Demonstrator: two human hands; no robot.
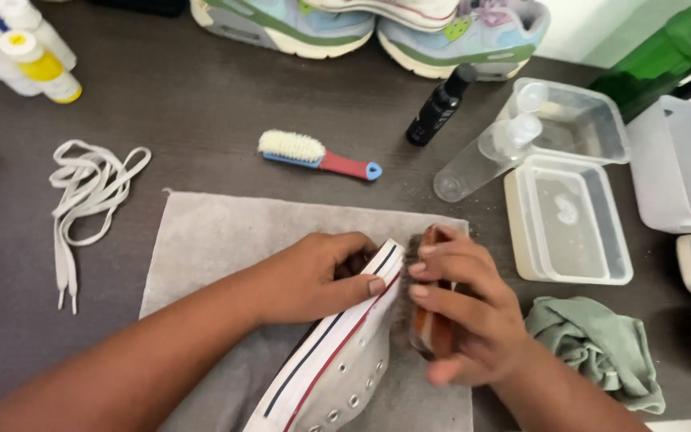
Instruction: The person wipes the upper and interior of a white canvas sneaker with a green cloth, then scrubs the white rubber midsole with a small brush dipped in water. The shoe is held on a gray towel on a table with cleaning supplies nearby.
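You're pinning the white canvas sneaker point(337, 360) on its side on the grey towel point(201, 240), sole edge up, right in front of you. Your left hand point(313, 276) is wrapping over the toe end, thumb pressing along the rubber sidewall with its dark and red stripes, fingers curling inside. That's probably the best hold: the rubber band is stiff and grippy, while the canvas upper looks soft and would likely buckle under pressure. The shoe looks light, so it's likely to skid unless you're bearing down.

Your right hand point(461, 308) is closing firmly around the wooden-backed brush point(429, 320), bristles turning toward the sole edge. The handle looks smooth and could be slippery if wet.

Just beside your right wrist, a crumpled green cloth point(601, 348) is lying. Further out, a lidded plastic tub point(569, 220) is sitting beside a clear bottle point(485, 156) on its side; left of them lie a small red-handled brush point(317, 156) and loose white laces point(85, 200). At the far edge, pastel sneakers point(377, 28) are waiting.
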